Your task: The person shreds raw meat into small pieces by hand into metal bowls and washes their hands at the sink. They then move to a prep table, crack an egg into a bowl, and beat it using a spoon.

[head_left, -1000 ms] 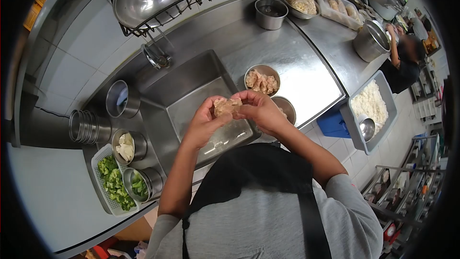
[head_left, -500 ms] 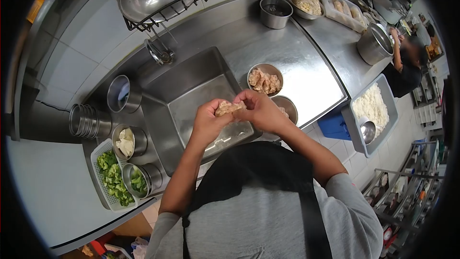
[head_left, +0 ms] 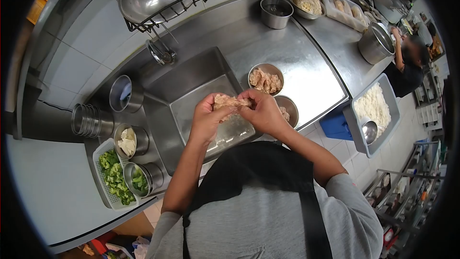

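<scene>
A pale pink piece of raw meat (head_left: 227, 101) is stretched between my two hands, above the near right part of the steel sink (head_left: 191, 93). My left hand (head_left: 207, 116) pinches its left end between thumb and fingers. The right end is in the closed fingers of my right hand (head_left: 261, 111). Just beyond my right hand, a round steel bowl (head_left: 251, 71) holds more such meat (head_left: 266, 81). A second steel bowl (head_left: 293, 110), with some meat inside, is partly hidden behind my right hand.
Left of the sink are steel pots (head_left: 86, 121), a bowl of pale slices (head_left: 127, 142) and a basket of broccoli (head_left: 115, 177). A faucet (head_left: 160, 55) stands behind. At right are a tub of white food (head_left: 371, 108), a tall pot (head_left: 375, 43) and another person (head_left: 405, 74).
The meat was bunched up between my hands and is now drawn out wider. My hands stay over the sink, and the view has shifted slightly.
</scene>
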`<action>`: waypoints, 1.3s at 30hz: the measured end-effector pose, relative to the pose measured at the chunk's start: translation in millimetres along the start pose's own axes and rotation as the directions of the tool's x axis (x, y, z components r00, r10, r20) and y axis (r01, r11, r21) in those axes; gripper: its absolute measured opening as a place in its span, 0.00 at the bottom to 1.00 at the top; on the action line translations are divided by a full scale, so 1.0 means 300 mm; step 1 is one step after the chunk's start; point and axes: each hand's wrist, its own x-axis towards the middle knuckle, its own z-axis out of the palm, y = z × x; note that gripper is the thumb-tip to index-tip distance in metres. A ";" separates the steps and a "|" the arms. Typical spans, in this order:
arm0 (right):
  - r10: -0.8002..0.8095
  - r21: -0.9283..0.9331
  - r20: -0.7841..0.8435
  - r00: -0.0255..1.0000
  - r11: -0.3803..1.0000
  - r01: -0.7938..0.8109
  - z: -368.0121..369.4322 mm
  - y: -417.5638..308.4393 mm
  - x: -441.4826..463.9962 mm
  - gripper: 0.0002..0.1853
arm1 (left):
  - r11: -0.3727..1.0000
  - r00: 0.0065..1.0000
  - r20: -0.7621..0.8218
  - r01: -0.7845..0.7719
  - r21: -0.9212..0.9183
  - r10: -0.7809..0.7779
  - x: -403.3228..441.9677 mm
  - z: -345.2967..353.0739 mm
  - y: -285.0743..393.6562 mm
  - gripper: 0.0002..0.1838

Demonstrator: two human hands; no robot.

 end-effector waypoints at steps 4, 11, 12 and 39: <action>-0.027 0.282 0.033 0.999 0.959 0.017 -0.019 0.045 0.011 0.15 | 0.998 0.998 -0.021 -0.056 -0.040 0.055 -0.008 -0.006 0.033 0.15; -0.083 -0.088 -0.102 0.991 0.993 0.074 0.020 0.000 0.008 0.13 | 0.999 1.000 0.016 -0.006 0.034 0.005 0.007 0.001 0.002 0.14; -0.077 -0.128 -0.087 0.993 0.990 0.065 0.013 -0.004 0.011 0.13 | 0.998 0.999 0.009 -0.042 0.050 0.042 0.004 0.014 0.001 0.14; 0.346 0.755 0.149 0.926 0.565 -0.333 -0.251 0.154 -0.070 0.22 | 0.998 0.993 -0.113 -0.023 -0.057 0.017 -0.009 -0.180 0.014 0.12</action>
